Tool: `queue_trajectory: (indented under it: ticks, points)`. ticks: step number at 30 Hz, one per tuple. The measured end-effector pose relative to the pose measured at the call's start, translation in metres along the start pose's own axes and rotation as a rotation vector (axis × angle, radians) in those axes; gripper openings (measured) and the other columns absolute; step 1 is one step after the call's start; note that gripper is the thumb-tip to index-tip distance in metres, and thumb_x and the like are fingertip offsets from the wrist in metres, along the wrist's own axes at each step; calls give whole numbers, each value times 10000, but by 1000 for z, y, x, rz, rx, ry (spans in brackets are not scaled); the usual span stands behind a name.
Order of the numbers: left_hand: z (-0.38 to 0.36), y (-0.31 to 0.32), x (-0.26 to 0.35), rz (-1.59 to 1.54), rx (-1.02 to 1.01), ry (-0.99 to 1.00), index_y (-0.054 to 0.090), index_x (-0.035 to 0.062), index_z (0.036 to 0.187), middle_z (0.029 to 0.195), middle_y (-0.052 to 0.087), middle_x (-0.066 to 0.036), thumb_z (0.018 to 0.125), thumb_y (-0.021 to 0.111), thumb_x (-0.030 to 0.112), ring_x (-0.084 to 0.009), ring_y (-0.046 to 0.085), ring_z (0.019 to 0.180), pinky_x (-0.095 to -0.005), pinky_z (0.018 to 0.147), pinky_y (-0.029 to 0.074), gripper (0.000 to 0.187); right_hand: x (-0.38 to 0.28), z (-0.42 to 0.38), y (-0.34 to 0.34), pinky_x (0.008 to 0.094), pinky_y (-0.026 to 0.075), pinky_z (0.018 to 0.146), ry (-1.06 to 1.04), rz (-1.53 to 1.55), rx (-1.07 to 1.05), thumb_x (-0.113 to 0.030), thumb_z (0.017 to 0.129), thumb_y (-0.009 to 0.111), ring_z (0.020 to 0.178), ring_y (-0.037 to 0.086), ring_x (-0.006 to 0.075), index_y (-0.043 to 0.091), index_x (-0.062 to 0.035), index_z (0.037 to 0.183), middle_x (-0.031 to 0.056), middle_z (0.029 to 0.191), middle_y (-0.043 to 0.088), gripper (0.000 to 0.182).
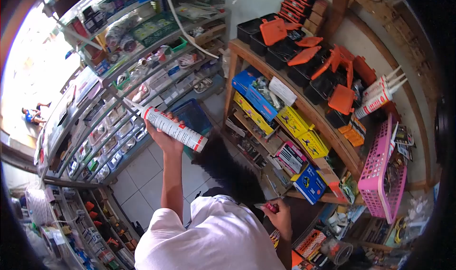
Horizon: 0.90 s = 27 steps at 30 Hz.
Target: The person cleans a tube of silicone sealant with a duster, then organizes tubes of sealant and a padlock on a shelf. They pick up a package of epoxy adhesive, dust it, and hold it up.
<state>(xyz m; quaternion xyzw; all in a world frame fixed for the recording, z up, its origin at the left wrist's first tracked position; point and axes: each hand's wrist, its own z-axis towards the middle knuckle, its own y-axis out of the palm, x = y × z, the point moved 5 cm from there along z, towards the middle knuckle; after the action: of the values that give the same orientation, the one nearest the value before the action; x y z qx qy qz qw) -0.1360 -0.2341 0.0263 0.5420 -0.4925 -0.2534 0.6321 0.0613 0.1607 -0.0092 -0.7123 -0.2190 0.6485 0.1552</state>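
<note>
Up over the pale tiled floor (142,175), between the two rows of shelves, the person's left hand (164,138) holds a long white tube of sealant with red bands and a white pointed tip (173,127). The fingers are wrapped tight around its middle, and the tip points at the glass and metal shelves (118,85) on the left. The right hand (281,218) is low down by the bottom edge of the brown wooden shelf (266,68). It is closed on a small red thing (271,206), but I cannot tell what that thing is. I would say the work is only part way along: one tube is out and up in the air, and it has not been put down on any shelf or in any basket. Three more white tubes just like it (380,94) lie near the right end of the wooden shelf, well apart from the hand. Beside them are black plastic boxes with orange lids (304,56), and below are blue and yellow card boxes (294,123). A pink plastic basket (380,170) hangs at the right edge, and a blue plastic basket (192,114) sits on the floor just behind the held tube. The person's own dark hair (232,170) hangs between the two hands and hides part of the lower shelf.
</note>
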Motion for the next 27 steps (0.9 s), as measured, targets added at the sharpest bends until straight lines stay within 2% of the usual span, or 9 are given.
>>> queue_trajectory:
  ticks: [5, 7, 11, 14, 16, 19, 23, 25, 27]
  points:
    - [-7, 17, 34, 46, -46, 74, 463, 99, 936, 746, 516, -77, 902, 409, 603, -208, 515, 618, -373, 561, 466, 507, -3, 17, 18, 313, 497, 621, -50, 117, -61, -229, 804, 747, 728, 651, 239, 627, -31, 974, 121, 812, 661, 287]
    - [-5, 25, 43, 60, -86, 91, 462, 99, 940, 747, 514, -78, 903, 399, 608, -212, 516, 621, -375, 564, 465, 514, -30, 23, 16, 257, 496, 632, -258, -32, -53, -79, 864, 651, 653, 584, 144, 601, -2, 918, 73, 798, 649, 107]
    - [1, 44, 57, 96, -99, 86, 464, 106, 962, 742, 516, -85, 904, 392, 601, -218, 523, 621, -381, 554, 470, 504, -12, 20, 25, 237, 483, 620, -181, 160, 45, -126, 899, 620, 708, 603, 133, 594, -16, 964, 63, 824, 651, 131]
    - [4, 77, 59, 142, -219, 31, 462, 100, 959, 755, 503, -69, 903, 419, 581, -188, 518, 613, -354, 546, 482, 486, -5, 19, 28, 264, 478, 588, -238, 289, -114, -210, 917, 617, 681, 587, 134, 593, -22, 1074, 99, 806, 645, 246]
    - [12, 94, 58, 140, -242, 6, 464, 96, 955, 756, 504, -71, 901, 422, 581, -189, 518, 615, -358, 549, 484, 490, -2, 15, 35, 246, 460, 570, 94, 657, -326, -215, 921, 620, 660, 574, 116, 573, 21, 1076, 94, 808, 640, 287]
    - [27, 110, 45, 97, -317, -78, 468, 87, 935, 761, 507, -74, 895, 430, 585, -190, 519, 621, -366, 555, 482, 501, -2, 8, 42, 238, 444, 548, 375, 927, -413, -202, 931, 604, 617, 558, 109, 572, 37, 1078, 88, 802, 637, 283]
    - [35, 129, 13, 27, -349, -192, 474, 81, 926, 762, 512, -73, 893, 428, 586, -194, 525, 628, -365, 563, 479, 508, -8, 7, 44, 229, 425, 515, 160, 846, -355, -156, 939, 579, 575, 531, 92, 603, 48, 1044, 74, 801, 638, 231]
    - [33, 134, -4, 32, -335, -192, 476, 79, 921, 757, 517, -77, 891, 431, 586, -200, 530, 629, -364, 561, 481, 510, -15, 2, 29, 218, 425, 520, 57, 654, -67, -107, 927, 581, 580, 523, 78, 611, 58, 1067, 68, 806, 645, 218]
    - [32, 134, -21, 58, -290, -182, 477, 75, 918, 753, 518, -77, 883, 438, 593, -202, 533, 624, -361, 555, 482, 521, -15, -9, 14, 215, 423, 520, 48, 650, -13, -86, 918, 586, 582, 520, 69, 624, 58, 1055, 68, 811, 650, 203]
